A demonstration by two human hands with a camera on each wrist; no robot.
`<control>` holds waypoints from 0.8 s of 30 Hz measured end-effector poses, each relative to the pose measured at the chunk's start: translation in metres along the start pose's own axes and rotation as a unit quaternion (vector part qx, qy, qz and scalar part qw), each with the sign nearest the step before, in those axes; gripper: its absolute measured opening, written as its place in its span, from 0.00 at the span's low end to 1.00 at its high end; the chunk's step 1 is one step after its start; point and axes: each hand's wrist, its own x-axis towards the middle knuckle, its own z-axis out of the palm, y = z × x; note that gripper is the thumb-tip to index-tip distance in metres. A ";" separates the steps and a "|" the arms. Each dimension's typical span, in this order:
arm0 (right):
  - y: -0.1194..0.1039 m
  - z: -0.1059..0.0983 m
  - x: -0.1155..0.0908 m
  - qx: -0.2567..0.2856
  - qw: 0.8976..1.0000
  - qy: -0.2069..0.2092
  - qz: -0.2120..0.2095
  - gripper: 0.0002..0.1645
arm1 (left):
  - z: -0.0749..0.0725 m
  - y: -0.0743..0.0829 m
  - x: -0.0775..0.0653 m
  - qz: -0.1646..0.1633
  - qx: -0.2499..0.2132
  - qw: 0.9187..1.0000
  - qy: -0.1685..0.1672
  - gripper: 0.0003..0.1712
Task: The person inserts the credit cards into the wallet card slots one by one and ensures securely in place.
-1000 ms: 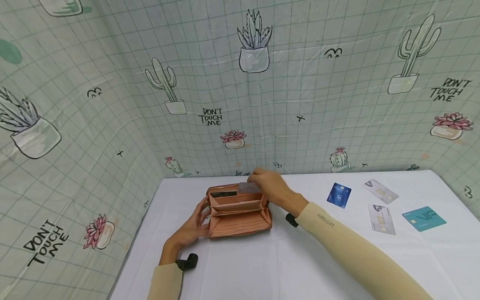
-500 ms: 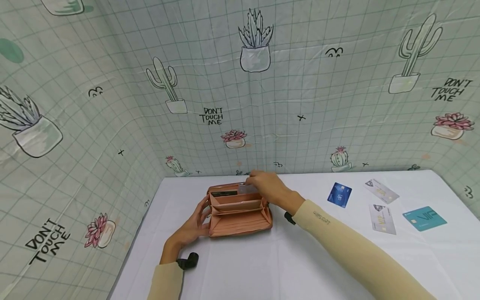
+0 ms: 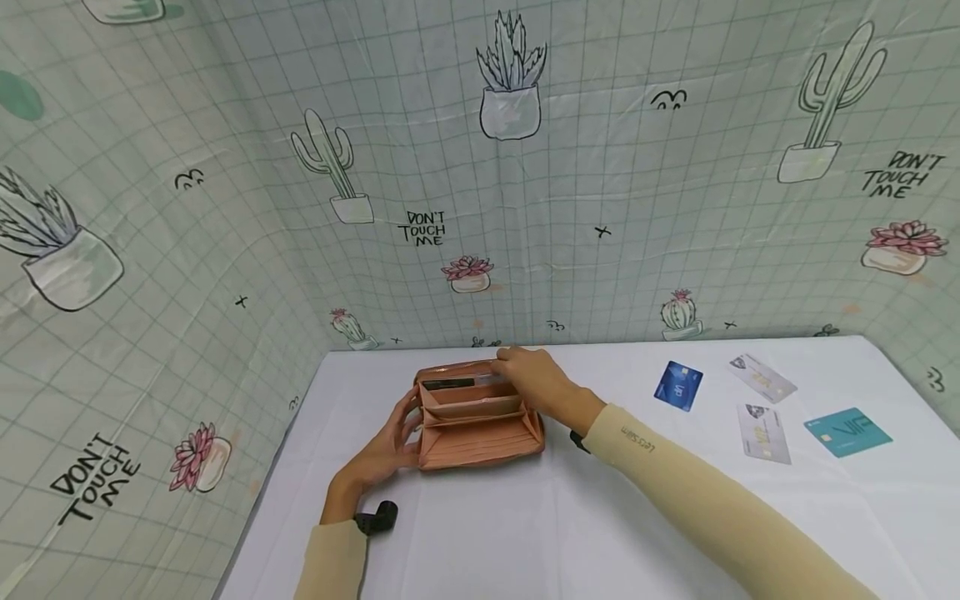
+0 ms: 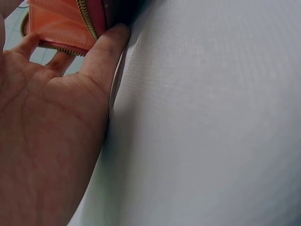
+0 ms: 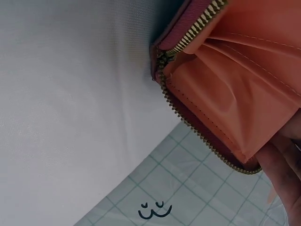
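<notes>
An orange zip wallet [image 3: 480, 454] stands spread open on the white table, its inner pockets facing up. My left hand [image 3: 386, 446] grips its left side, the thumb low at the front and the fingers behind. In the left wrist view, the left thumb [image 4: 106, 56] lies along the wallet's zipped edge. My right hand [image 3: 540, 379] bends over the back right rim, its fingers at a grey card [image 3: 486, 379] that sits mostly inside the back pocket. A dark card [image 3: 448, 384] shows in the slot to its left. In the right wrist view, the right fingers [image 5: 280, 172] meet the wallet's zipped corner.
To the right lie a blue card [image 3: 678, 386], two silver cards [image 3: 762, 377] and a teal card [image 3: 848, 432], flat on the white table [image 3: 600, 533]. A patterned cloth wall [image 3: 570, 183] rises right behind the table's back edge.
The grey card has sunk deeper into the back pocket, with less of it showing. My right hand has moved slightly down and left along with it; the left hand keeps its hold.
</notes>
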 end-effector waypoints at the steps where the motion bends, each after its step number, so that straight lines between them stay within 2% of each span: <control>1: 0.000 0.000 -0.001 -0.002 1.000 0.003 0.000 0.18 | 0.000 0.000 0.000 0.000 -0.001 1.000 0.001 0.71; 5: -0.001 0.000 -0.002 -0.009 1.000 0.015 -0.005 0.13 | 0.000 0.000 0.001 0.000 -0.004 1.000 0.002 0.70; 16: -0.007 -0.003 -0.012 0.008 1.000 -0.009 0.005 0.12 | 0.001 0.002 0.001 0.000 0.003 1.000 0.000 0.71; 21: -0.004 -0.008 -0.021 0.075 0.997 -0.024 0.023 0.14 | 0.002 0.000 0.002 0.005 -0.003 1.000 -0.001 0.70; 24: -0.001 -0.007 -0.033 0.142 0.989 -0.001 0.035 0.17 | 0.002 -0.001 0.001 0.009 -0.001 1.000 0.000 0.69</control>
